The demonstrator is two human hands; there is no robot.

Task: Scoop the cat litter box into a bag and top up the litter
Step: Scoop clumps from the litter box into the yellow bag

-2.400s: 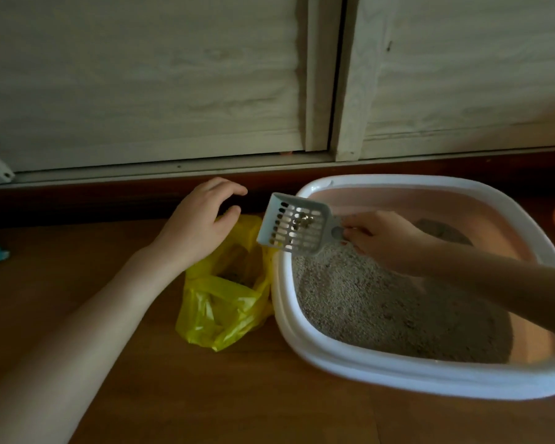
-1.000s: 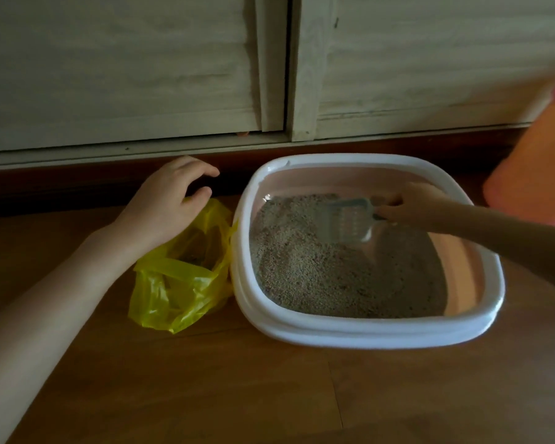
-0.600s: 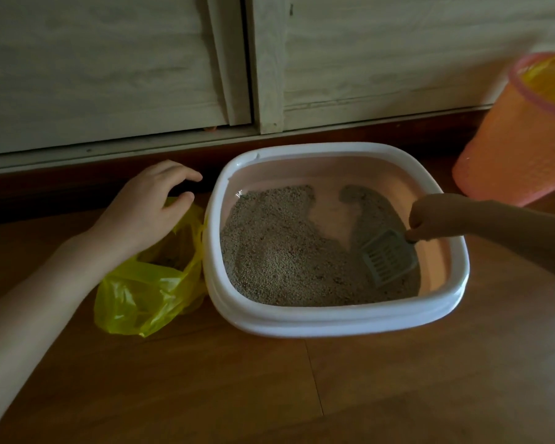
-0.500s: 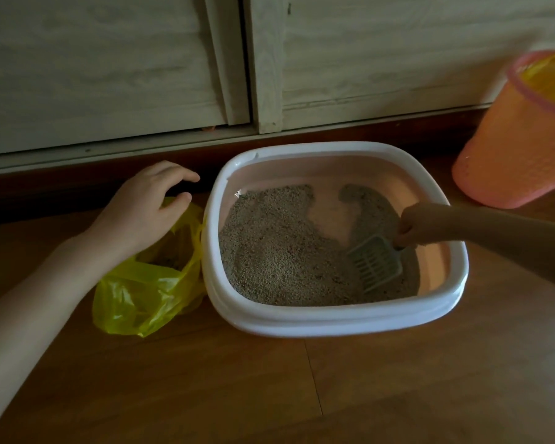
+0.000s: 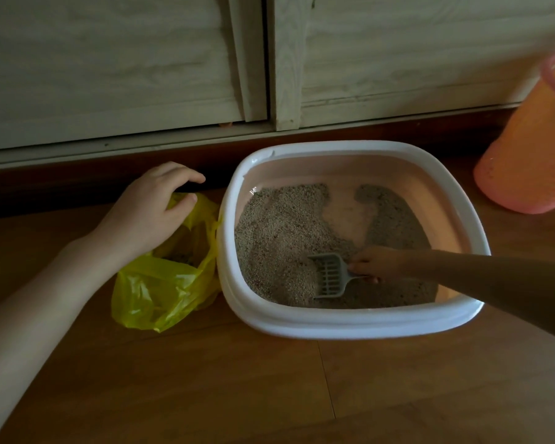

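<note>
Right hand [image 5: 377, 263]: grasps one scoop [image 5: 330, 276] by its handle, in litter [image 5: 279, 238] near the box's [image 5: 350, 322] front edge. Left hand [image 5: 148, 213]: fingers curled, gripping one bag's [image 5: 161, 290] mouth.

Bare wooden floor [image 5: 269, 389] open across the whole near side. Far side closed off by cabinet doors [image 5: 125, 65]. Litter box [image 5: 350, 322] touching yellow bag [image 5: 161, 290] on its left, no gap between. Left hand [image 5: 148, 216] over the bag's mouth. Right hand [image 5: 378, 262] and scoop [image 5: 329, 275] filling the box's near-right part; far-left litter [image 5: 279, 219] free. Orange basket [image 5: 532, 149] standing far right, floor gap between it and the box.
</note>
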